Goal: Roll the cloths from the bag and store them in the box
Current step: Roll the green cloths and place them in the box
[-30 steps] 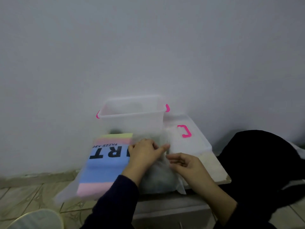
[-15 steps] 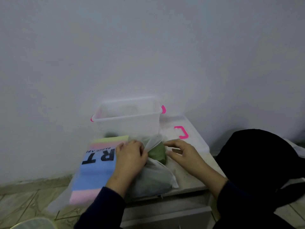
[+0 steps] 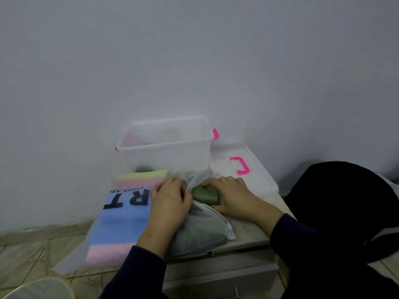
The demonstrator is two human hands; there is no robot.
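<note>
Head view: right hand (image 3: 232, 196) grips soft green cloth (image 3: 204, 193); left hand (image 3: 170, 200) pinches limp bag (image 3: 203, 231) mouth. Light; grab by the fold.

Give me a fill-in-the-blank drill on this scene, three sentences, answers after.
1. The right hand grips a rolled cloth whose colour is ____.
2. The clear box behind the bag has clips coloured ____.
3. The left hand holds the bag's open edge; the lid lies to the ____ of the box.

Answers: green; pink; right
</note>
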